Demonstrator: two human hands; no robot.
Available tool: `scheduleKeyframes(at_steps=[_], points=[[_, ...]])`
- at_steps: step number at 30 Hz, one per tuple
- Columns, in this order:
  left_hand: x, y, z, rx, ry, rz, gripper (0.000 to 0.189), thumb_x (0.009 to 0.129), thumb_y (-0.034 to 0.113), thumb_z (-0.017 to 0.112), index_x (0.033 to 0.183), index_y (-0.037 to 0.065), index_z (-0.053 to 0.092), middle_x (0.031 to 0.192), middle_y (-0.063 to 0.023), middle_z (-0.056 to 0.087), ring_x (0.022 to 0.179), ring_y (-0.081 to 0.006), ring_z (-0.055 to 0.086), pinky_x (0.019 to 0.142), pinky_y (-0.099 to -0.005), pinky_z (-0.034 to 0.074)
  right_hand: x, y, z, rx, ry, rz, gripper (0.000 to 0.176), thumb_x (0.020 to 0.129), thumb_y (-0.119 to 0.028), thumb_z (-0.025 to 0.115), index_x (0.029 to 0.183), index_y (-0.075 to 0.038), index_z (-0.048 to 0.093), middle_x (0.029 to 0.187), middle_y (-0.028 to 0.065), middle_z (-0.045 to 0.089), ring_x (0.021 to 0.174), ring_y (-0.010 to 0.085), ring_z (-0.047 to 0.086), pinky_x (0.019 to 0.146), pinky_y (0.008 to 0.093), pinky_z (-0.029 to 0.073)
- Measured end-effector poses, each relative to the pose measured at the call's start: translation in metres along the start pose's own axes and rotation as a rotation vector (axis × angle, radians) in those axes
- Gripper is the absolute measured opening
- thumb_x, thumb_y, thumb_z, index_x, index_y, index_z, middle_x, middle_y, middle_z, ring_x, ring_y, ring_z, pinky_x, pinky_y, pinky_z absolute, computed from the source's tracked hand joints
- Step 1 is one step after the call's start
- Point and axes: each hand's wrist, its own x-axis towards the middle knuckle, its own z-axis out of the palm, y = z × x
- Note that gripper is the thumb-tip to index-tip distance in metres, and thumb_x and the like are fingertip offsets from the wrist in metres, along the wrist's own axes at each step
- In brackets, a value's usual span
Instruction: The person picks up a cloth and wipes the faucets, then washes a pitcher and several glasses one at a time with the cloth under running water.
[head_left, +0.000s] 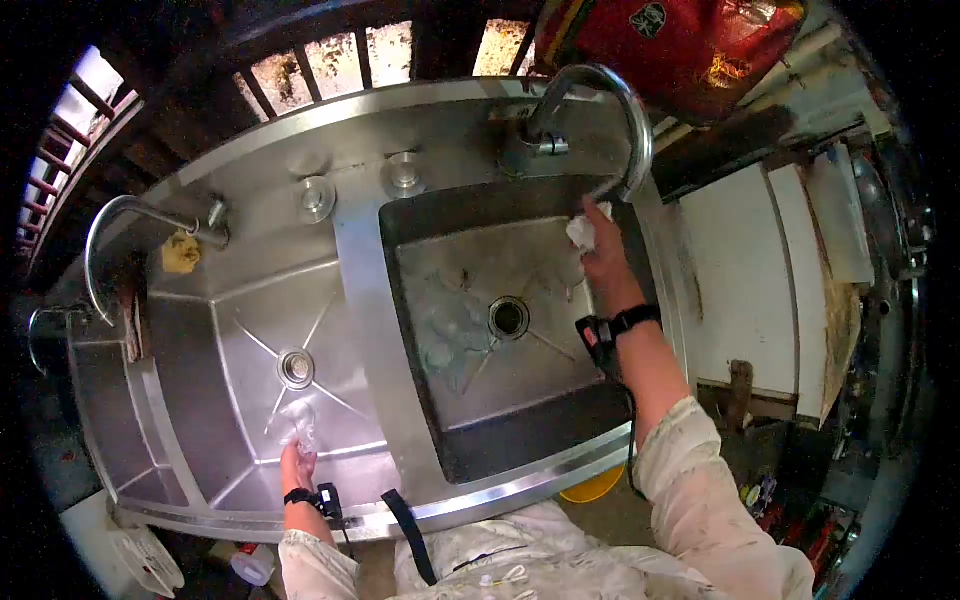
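My right hand is at the far right of the right sink basin, just below the spout of the tall curved faucet. Its fingers close on a crumpled white wad. Lower down in the left basin, my left hand grips a translucent, whitish crumpled piece near the basin's front wall. A round drain strainer lies just beyond that piece. The right basin has an open drain hole, with a pale filmy patch spread to its left.
A second curved faucet stands at the left, with a yellow sponge-like lump by its base. Two round metal fittings sit on the back ledge. White panels stand right of the sink; a red bag is behind.
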Motion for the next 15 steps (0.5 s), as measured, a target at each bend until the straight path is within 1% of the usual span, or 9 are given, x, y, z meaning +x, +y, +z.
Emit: scheduleKeyframes(at_steps=[3, 5, 6, 9, 10, 11, 13, 14, 15], points=[[-0.022, 0.008, 0.010, -0.029, -0.044, 0.101, 0.045, 0.091, 0.036, 0.059, 0.125, 0.008, 0.049, 0.112, -0.0102, 0.054, 0.096, -0.0246, 0.056, 0.088, -0.0389, 0.048, 0.053, -0.012, 0.012, -0.310, -0.029, -0.202, 0.036, 0.085, -0.040, 0.074, 0.101, -0.010, 0.060, 0.092, 0.0039, 0.060, 0.075, 0.0173, 0.058, 0.055, 0.0341, 0.044], [-0.009, 0.005, 0.004, -0.022, 0.115, -0.053, 0.035, 0.092, 0.038, 0.056, 0.112, 0.010, 0.055, 0.077, -0.0055, 0.058, 0.062, -0.0178, 0.053, 0.062, -0.0307, 0.049, 0.079, -0.026, 0.028, -0.320, 0.032, -0.119, 0.037, 0.083, -0.041, 0.075, 0.099, -0.010, 0.061, 0.089, 0.0039, 0.060, 0.073, 0.0173, 0.058, 0.054, 0.0341, 0.044], [-0.023, 0.007, 0.001, 0.066, 0.170, 0.001, 0.034, 0.091, 0.039, 0.055, 0.110, 0.010, 0.055, 0.077, -0.0059, 0.058, 0.060, -0.0152, 0.052, 0.052, -0.0286, 0.042, 0.090, -0.029, 0.034, -0.325, 0.058, -0.085, 0.037, 0.083, -0.041, 0.076, 0.098, -0.010, 0.062, 0.088, 0.0039, 0.060, 0.072, 0.0173, 0.058, 0.053, 0.0341, 0.044], [-0.008, 0.003, -0.013, 0.017, 0.269, 0.060, 0.030, 0.091, 0.038, 0.055, 0.106, 0.013, 0.055, 0.075, -0.0044, 0.057, 0.057, -0.0136, 0.049, 0.049, -0.0282, 0.037, 0.112, -0.035, 0.047, -0.326, 0.111, -0.004, 0.038, 0.081, -0.042, 0.077, 0.095, -0.010, 0.063, 0.083, 0.0039, 0.061, 0.068, 0.0174, 0.058, 0.051, 0.0342, 0.043], [0.019, 0.007, -0.040, 0.180, 0.244, -0.128, 0.047, 0.088, 0.029, 0.060, 0.128, 0.009, 0.043, 0.124, -0.0095, 0.047, 0.107, -0.0246, 0.048, 0.093, -0.0503, 0.040, 0.116, -0.035, 0.048, -0.321, 0.125, 0.020, 0.038, 0.080, -0.042, 0.078, 0.095, -0.010, 0.063, 0.082, 0.0039, 0.061, 0.067, 0.0174, 0.058, 0.050, 0.0342, 0.043], [0.015, 0.005, -0.041, 0.178, 0.251, -0.127, 0.047, 0.088, 0.029, 0.060, 0.128, 0.009, 0.043, 0.124, -0.0095, 0.047, 0.107, -0.0246, 0.048, 0.093, -0.0503, 0.040, 0.122, -0.034, 0.049, -0.305, 0.135, 0.034, 0.039, 0.080, -0.043, 0.079, 0.094, -0.010, 0.064, 0.081, 0.0039, 0.061, 0.066, 0.0174, 0.058, 0.050, 0.0342, 0.043], [0.002, 0.005, -0.033, 0.025, 0.282, 0.122, 0.053, 0.088, 0.027, 0.061, 0.133, 0.008, 0.042, 0.132, -0.0102, 0.046, 0.115, -0.0255, 0.047, 0.096, -0.0490, 0.040, 0.131, -0.030, 0.046, -0.210, 0.121, -0.043, 0.038, 0.079, -0.042, 0.079, 0.093, -0.010, 0.064, 0.078, 0.0040, 0.061, 0.064, 0.0174, 0.059, 0.048, 0.0346, 0.043], [-0.006, 0.006, -0.028, 0.025, 0.287, 0.125, 0.053, 0.088, 0.027, 0.061, 0.133, 0.008, 0.042, 0.132, -0.0102, 0.046, 0.115, -0.0255, 0.047, 0.096, -0.0490, 0.040, 0.133, -0.029, 0.043, -0.205, 0.118, -0.040, 0.038, 0.079, -0.042, 0.079, 0.093, -0.010, 0.064, 0.078, 0.0040, 0.061, 0.064, 0.0174, 0.059, 0.048, 0.0346, 0.043], [-0.021, 0.014, -0.017, 0.081, 0.287, 0.155, 0.057, 0.088, 0.026, 0.061, 0.138, 0.008, 0.040, 0.136, -0.0104, 0.045, 0.118, -0.0252, 0.045, 0.096, -0.0479, 0.039, 0.117, -0.043, 0.051, -0.357, 0.123, -0.089, 0.038, 0.079, -0.043, 0.079, 0.092, -0.011, 0.063, 0.078, 0.0037, 0.060, 0.064, 0.0173, 0.059, 0.047, 0.0351, 0.043]])
